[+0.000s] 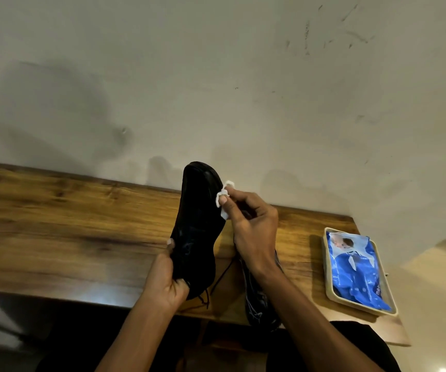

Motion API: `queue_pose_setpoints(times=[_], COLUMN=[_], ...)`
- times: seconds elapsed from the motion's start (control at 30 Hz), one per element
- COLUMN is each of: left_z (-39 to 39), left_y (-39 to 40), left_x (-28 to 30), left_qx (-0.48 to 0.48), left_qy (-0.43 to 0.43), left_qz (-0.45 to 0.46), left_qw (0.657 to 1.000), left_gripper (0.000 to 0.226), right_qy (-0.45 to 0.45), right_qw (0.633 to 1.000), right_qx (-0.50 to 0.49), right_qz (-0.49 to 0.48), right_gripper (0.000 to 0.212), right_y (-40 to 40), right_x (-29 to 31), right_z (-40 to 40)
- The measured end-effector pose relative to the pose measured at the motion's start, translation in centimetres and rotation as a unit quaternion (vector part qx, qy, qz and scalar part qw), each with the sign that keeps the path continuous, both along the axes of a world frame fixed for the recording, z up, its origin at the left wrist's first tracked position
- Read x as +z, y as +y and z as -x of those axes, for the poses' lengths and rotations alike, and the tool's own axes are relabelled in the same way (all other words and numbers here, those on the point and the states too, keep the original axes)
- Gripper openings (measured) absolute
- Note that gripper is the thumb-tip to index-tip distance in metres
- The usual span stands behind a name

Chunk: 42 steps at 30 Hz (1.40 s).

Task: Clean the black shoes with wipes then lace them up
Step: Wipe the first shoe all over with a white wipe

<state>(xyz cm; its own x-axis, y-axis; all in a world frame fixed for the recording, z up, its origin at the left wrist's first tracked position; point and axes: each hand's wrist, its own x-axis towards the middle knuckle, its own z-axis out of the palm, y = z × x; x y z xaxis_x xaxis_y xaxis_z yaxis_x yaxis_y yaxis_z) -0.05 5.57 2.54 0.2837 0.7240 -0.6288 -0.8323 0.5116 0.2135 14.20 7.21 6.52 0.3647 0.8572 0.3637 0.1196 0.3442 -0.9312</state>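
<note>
My left hand [166, 280] grips a black shoe [196, 226] at its heel end and holds it up over the wooden table [68, 224], toe pointing away toward the wall. My right hand [251, 226] pinches a small white wipe [224, 200] and presses it against the shoe's right side near the toe. Black laces [223, 275] dangle from the held shoe. The second black shoe [262, 304] lies on the table under my right forearm, partly hidden by it.
A blue pack of wipes [356, 267] lies in a cream tray [331, 296] at the table's right end. A pale, scuffed wall [216, 89] rises right behind the table. The near table edge runs just below my hands.
</note>
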Motion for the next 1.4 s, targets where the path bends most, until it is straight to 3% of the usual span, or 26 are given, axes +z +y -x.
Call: queue_pose_setpoints(times=[0.23,0.43,0.6,0.8,1.1,1.2,1.4], left_z=[-0.1,0.6,1.1,1.6,1.4,1.5,2.4], left_y=[0.1,0.6,0.8,0.8,0.9,1.2,1.7], left_x=[0.6,0.5,0.2,0.3,0.5,0.4,-0.3], left_qx=[-0.016,-0.012,0.003,0.004,0.013,0.021,0.03], left_qy=[0.018,0.016,0.01,0.008,0.026,0.022,-0.004], left_qz=[0.01,0.016,0.021,0.014,0.031,0.029,0.03], left_qw=[1.0,1.0,1.0,1.0,0.999,0.999,0.999], left_gripper=[0.043,0.043,0.038,0.04,0.04,0.04,0.036], right_qy=[-0.145,-0.25,-0.228,-0.255,-0.114,-0.128,-0.24], right_qw=[0.984,0.963,0.973,0.96,0.993,0.991,0.968], right_qx=[-0.026,-0.033,0.016,0.078,0.012,0.017,0.071], right_qz=[-0.102,-0.1,-0.011,0.085,-0.021,-0.021,0.011], right_gripper=[0.022,0.016,0.008,0.005,0.012,0.011,0.008], right_y=[2.3,2.0,0.7,-0.2,2.0,1.9,0.1], right_x=[1.9,-0.9,-3.8,-5.9,-1.6,-2.7,-8.0], right_z=[0.0,-0.9,-1.1,0.1,1.1,1.4,1.8])
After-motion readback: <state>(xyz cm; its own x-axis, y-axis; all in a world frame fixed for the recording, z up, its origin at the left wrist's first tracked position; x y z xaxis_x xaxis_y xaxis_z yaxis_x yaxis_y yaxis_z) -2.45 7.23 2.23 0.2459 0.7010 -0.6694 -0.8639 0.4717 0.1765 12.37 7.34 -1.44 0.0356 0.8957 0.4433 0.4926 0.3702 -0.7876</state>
